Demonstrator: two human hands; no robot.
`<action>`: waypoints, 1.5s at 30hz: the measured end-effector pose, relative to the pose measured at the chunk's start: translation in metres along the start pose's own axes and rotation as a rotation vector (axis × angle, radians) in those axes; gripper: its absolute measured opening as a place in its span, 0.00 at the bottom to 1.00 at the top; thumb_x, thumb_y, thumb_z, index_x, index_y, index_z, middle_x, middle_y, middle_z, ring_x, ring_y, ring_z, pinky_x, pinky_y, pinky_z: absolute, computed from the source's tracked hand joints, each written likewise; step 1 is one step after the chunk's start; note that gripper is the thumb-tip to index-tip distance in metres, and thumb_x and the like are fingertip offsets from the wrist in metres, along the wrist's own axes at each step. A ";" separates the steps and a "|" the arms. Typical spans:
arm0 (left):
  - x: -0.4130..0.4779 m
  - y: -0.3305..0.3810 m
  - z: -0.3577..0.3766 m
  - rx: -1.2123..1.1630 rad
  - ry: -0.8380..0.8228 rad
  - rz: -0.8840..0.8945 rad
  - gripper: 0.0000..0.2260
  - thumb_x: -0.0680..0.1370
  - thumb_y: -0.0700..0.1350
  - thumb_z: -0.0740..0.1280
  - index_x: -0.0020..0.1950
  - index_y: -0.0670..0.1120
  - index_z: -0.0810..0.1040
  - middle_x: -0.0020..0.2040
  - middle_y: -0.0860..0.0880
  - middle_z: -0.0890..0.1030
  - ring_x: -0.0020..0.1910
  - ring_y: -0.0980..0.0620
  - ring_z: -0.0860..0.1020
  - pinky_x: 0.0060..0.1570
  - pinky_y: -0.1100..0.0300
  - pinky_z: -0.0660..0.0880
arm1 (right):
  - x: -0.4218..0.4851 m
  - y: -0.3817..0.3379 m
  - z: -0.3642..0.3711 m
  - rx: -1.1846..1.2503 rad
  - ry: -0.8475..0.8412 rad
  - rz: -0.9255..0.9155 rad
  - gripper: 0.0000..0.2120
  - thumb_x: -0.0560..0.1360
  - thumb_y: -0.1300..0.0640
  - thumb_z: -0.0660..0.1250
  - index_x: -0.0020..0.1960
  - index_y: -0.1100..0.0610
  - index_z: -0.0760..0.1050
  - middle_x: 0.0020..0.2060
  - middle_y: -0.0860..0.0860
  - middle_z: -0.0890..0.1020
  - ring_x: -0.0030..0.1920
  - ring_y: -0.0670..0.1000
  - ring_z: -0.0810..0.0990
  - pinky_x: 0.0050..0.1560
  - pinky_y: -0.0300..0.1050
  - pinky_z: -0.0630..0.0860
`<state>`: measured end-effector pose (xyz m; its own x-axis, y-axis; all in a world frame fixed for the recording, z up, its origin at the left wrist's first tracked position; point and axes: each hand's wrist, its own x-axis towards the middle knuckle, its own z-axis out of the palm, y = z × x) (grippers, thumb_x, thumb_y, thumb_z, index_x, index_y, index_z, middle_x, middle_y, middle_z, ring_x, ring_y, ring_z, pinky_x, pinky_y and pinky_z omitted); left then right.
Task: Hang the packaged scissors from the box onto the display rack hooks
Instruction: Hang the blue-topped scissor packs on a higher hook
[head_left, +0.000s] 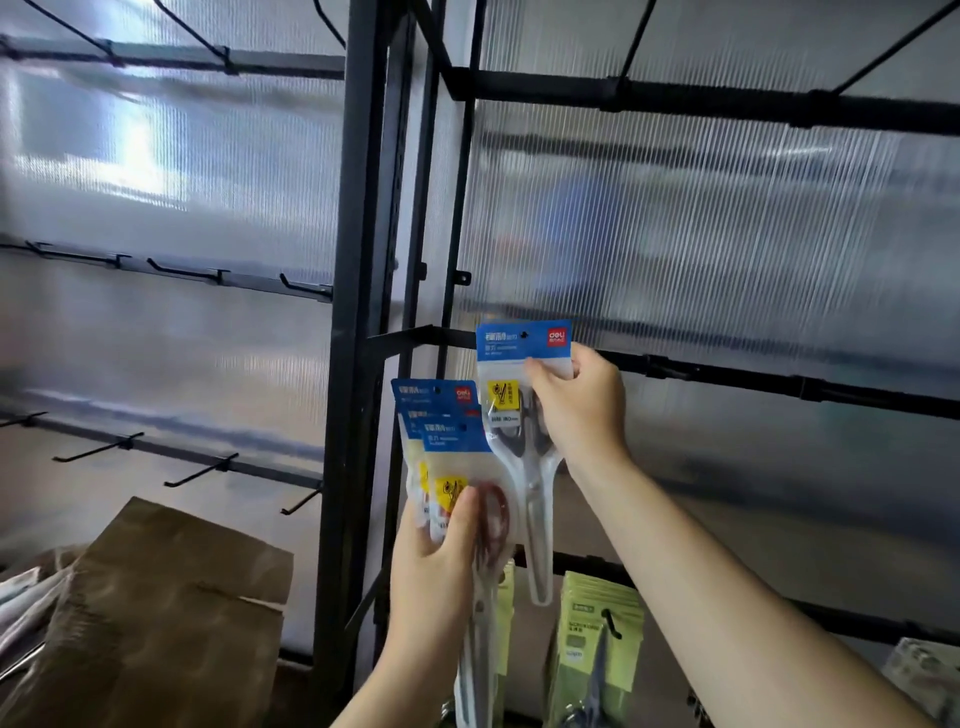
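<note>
Hands are sorting packaged scissors before a black display rack (363, 312). The right hand (576, 410) is pinching a single scissors pack (511, 395) just below its blue header card, thumb on the front and fingers curled behind, holding it upright against a rack crossbar (727, 376). The header is showing a red "deli" logo in its upper right corner; the other print and the yellow sticker are too blurred to read. The left hand (441, 551) is gripping a fanned stack of packs (441, 441) lower down, thumb pressing the front pack and fingers wrapping behind. Green packets (597, 634) are hanging below, and a cardboard box (171, 597) is sitting at lower left beneath bare hooks (197, 470).
</note>
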<state>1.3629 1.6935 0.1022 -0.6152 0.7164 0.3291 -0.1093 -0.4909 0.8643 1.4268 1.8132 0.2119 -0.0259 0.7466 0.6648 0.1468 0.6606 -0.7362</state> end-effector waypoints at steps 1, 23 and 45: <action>0.000 0.000 -0.001 0.002 0.008 -0.002 0.12 0.78 0.50 0.66 0.61 0.56 0.76 0.51 0.54 0.84 0.53 0.56 0.82 0.59 0.50 0.77 | -0.001 -0.001 0.001 -0.011 0.010 -0.010 0.06 0.75 0.56 0.70 0.50 0.58 0.80 0.43 0.48 0.84 0.44 0.46 0.82 0.38 0.37 0.74; 0.001 -0.006 -0.009 -0.015 0.068 -0.029 0.08 0.78 0.49 0.67 0.58 0.56 0.76 0.49 0.57 0.84 0.51 0.59 0.82 0.54 0.57 0.79 | 0.028 0.023 0.031 -0.207 0.068 0.117 0.15 0.79 0.49 0.65 0.53 0.62 0.74 0.45 0.53 0.79 0.43 0.50 0.76 0.30 0.36 0.63; -0.006 0.002 0.006 -0.091 -0.027 -0.054 0.12 0.79 0.47 0.65 0.62 0.47 0.78 0.52 0.48 0.85 0.53 0.50 0.83 0.51 0.55 0.81 | -0.067 0.016 -0.012 -0.001 -0.276 0.040 0.14 0.71 0.53 0.75 0.49 0.46 0.70 0.45 0.44 0.81 0.46 0.42 0.81 0.47 0.42 0.80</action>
<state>1.3704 1.6910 0.1046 -0.5854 0.7556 0.2939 -0.2132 -0.4932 0.8434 1.4432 1.7731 0.1571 -0.2887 0.7651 0.5756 0.1540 0.6305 -0.7608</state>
